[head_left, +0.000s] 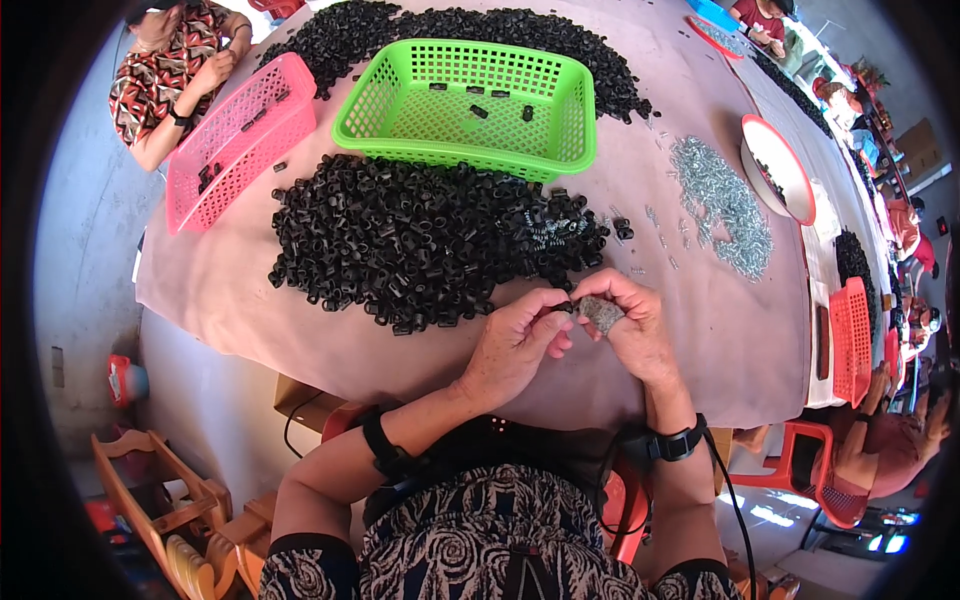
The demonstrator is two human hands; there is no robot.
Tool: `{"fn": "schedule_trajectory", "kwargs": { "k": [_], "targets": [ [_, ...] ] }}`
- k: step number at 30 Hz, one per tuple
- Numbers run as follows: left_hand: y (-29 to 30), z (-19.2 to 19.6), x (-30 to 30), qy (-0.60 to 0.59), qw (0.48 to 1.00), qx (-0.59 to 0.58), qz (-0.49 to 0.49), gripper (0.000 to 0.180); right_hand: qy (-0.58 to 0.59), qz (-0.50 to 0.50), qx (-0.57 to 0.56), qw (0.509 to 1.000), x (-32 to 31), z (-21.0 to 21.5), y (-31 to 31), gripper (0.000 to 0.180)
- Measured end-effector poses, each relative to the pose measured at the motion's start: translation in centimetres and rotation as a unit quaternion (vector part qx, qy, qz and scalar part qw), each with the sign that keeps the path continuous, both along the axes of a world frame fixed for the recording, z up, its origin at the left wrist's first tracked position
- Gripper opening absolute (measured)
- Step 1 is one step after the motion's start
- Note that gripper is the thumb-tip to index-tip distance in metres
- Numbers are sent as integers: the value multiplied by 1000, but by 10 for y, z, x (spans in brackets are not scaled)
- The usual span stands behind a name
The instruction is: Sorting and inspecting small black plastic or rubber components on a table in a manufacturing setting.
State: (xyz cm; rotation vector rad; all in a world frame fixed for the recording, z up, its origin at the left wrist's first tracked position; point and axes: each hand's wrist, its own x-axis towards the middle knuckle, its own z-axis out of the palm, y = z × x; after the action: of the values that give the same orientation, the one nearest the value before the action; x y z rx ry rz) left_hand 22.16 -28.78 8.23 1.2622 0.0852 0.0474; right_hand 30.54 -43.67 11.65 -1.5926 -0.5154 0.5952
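Observation:
Close to the table's near edge, my two hands meet fingertip to fingertip. My left hand (508, 345) pinches a small black plastic piece (563, 306) between thumb and fingers. My right hand (642, 328) is closed against it, with a fuzzy grey wrap (601, 314) around a finger or thumb; what its tips pinch is too small to see. Just beyond lies a heap of short black tubular pieces (380, 235), with some small shiny springs (553, 230) scattered on its right part. A green plastic basket (462, 158) behind the heap holds several black pieces.
At the left stands a pink basket (243, 150), near a person (165, 85) seated across the table. More black pieces (520, 35) are heaped at the back. On the right are a pile of small silvery pieces (715, 205), a red-rimmed white bowl (778, 170) and a red basket (850, 340).

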Motion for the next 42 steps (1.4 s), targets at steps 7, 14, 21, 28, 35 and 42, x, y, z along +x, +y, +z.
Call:
{"fn": "schedule_trajectory", "kwargs": {
  "k": [7,14,21,28,35,42],
  "targets": [
    [0,-1,-1,-6,1000,-5,-9,19,-94,-25,37,995,-10,-8,7,17],
    [0,-1,-1,-3,1000,11,-2,17,-142,-29,3,989,-13,-8,6,19],
    [-3,-4,-1,-9,999,25,24,17,-207,-73,-48,975,-19,-10,12,16],
    [-4,-4,0,-17,999,26,35,17,-199,-95,-24,975,-21,-15,13,10],
    [-6,-7,-1,-17,998,28,50,17,-212,-95,-8,973,-25,-14,17,10],
    [-6,-5,1,-28,996,46,67,18,-163,-62,23,984,-24,-9,19,12]
  ]
}}
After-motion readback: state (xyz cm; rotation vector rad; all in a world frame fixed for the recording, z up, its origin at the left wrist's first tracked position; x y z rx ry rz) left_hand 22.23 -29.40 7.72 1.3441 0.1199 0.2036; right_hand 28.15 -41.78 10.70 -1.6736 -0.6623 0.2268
